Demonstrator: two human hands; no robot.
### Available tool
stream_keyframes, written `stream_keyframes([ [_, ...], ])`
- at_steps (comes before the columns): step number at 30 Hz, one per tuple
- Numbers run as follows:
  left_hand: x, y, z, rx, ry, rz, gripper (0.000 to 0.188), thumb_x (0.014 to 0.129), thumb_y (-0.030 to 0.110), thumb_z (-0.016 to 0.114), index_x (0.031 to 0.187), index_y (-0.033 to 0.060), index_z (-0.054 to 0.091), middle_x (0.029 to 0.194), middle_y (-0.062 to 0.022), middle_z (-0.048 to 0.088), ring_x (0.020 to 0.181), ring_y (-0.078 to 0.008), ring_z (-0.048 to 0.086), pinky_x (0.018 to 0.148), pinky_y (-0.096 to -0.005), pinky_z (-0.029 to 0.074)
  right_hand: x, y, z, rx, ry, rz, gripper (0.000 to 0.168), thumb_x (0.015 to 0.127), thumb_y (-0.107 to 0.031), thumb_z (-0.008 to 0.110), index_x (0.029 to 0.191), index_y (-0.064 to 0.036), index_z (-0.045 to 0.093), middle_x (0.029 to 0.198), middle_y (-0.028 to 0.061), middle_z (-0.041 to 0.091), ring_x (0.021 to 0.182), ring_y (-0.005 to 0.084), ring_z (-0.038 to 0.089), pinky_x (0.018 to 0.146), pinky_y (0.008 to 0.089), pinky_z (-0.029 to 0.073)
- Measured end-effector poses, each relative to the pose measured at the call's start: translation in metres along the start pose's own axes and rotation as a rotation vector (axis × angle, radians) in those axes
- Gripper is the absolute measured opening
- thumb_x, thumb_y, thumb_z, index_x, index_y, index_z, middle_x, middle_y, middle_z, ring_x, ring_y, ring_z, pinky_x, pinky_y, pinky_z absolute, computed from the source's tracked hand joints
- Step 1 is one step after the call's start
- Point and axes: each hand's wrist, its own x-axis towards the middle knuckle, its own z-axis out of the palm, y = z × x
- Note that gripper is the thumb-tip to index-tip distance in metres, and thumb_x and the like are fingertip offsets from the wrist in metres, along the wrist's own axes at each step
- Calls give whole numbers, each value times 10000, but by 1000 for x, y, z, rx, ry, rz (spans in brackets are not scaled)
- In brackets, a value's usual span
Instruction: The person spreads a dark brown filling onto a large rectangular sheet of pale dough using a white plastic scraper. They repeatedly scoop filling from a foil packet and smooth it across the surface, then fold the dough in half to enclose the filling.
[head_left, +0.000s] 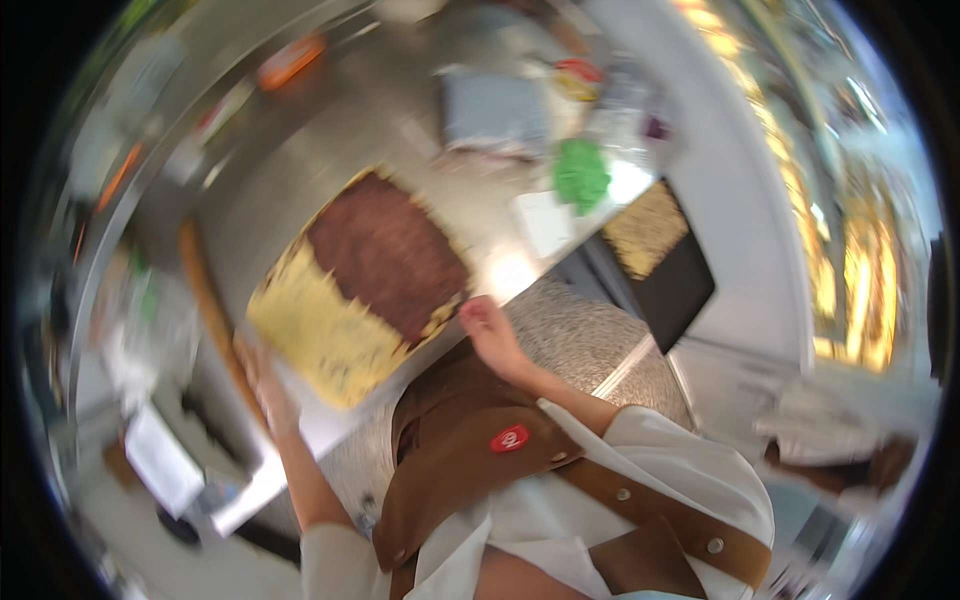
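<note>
A rectangular sheet of pale yellow dough (322, 330) lies on the steel worktop (262, 180), its upper right part covered by a dark brown layer (390, 255). My left hand (270, 382) is beside the sheet's lower left side, next to a long wooden rolling pin (214, 315). Blur hides whether its fingers touch the pin. At the sheet's right corner is my right hand (487, 330), its fingers curled near the edge; whether it pinches the dough cannot be made out.
A dark tray (675, 300) with a crumb-topped slab (646, 229) stands at the right. Nearby are a green crumpled thing (581, 176), a white card (544, 221) and a grey-blue package (495, 112). An orange object (292, 60) lies at the worktop's far side; clear plastic bags (150, 330) are at the left.
</note>
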Motion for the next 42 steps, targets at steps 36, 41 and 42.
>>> stream_keyframes([
  [36, 169, -2, -21, 86, -917, -331, 637, 837, 350, 699, 1279, -84, 552, 1189, -149, 640, 1121, -223, 594, 933, -344, 452, -84, 27, 204, 784, 335, 1022, 187, 813, -232, 634, 905, -95, 547, 1052, 43, 544, 1069, 195, 500, 1011, 403, 297],
  [41, 155, -1, -27, -262, -867, -586, 571, 885, 403, 668, 1262, -20, 595, 1205, -80, 639, 1136, -182, 581, 955, -325, 438, -86, 38, 194, 963, 255, 1047, 244, 829, -252, 663, 950, -73, 548, 1016, 48, 555, 1071, 213, 515, 1003, 378, 339],
  [42, 155, 0, -30, -362, -937, -657, 572, 901, 430, 654, 1265, -7, 600, 1223, -67, 631, 1150, -171, 570, 970, -333, 432, -83, 34, 196, 1009, 250, 1068, 239, 836, -264, 666, 948, -85, 552, 994, 31, 559, 1030, 199, 522, 979, 355, 342],
])
